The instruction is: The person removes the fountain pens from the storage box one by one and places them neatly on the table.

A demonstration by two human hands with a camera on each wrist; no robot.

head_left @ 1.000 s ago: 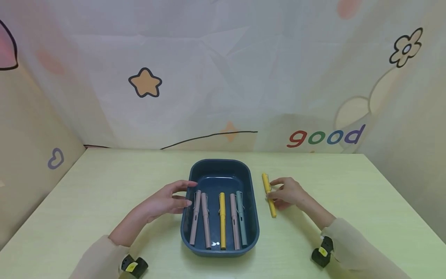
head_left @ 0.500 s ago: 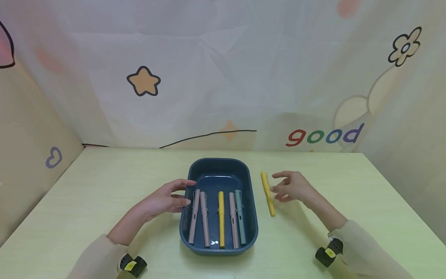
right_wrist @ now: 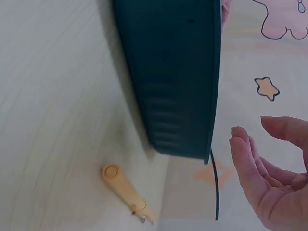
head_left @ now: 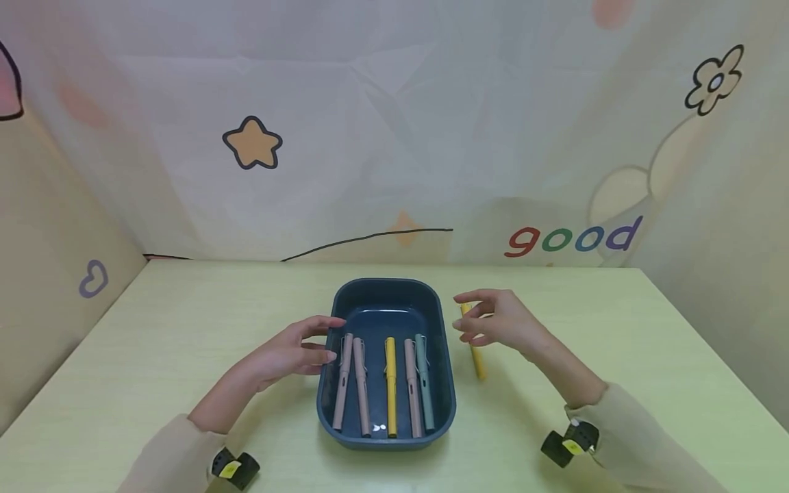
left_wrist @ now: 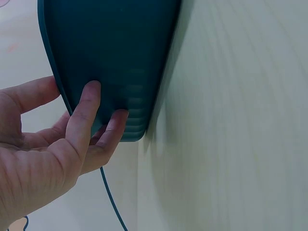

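A dark blue plastic bin (head_left: pixel 386 444) stands on the table with several capped pens inside. Among them are a yellow pen (head_left: pixel 391 390), a teal pen (head_left: pixel 424 383) and mauve pens (head_left: pixel 360 390). My left hand (head_left: pixel 292 349) grips the bin's left side; fingers hook over the rim, and in the left wrist view two fingertips press the outer wall. To the right of the bin a second yellow pen (head_left: pixel 477 363) lies on the table. My right hand (head_left: pixel 502 322) hovers over its far end, empty, fingers bent loosely and thumb apart from them, hiding part of the pen.
A pale wooden table (head_left: pixel 203 301) carries everything. Behind it and at both sides hangs a printed cloth (head_left: pixel 333 137) with a star, a flower and the word "good". Black wrist cameras (head_left: pixel 237 470) sit on both sleeves.
My right hand has let go of the yellow pen beside the bin, lifted off, moved away from me and then left over the pen's far end. My left hand stays on the bin.
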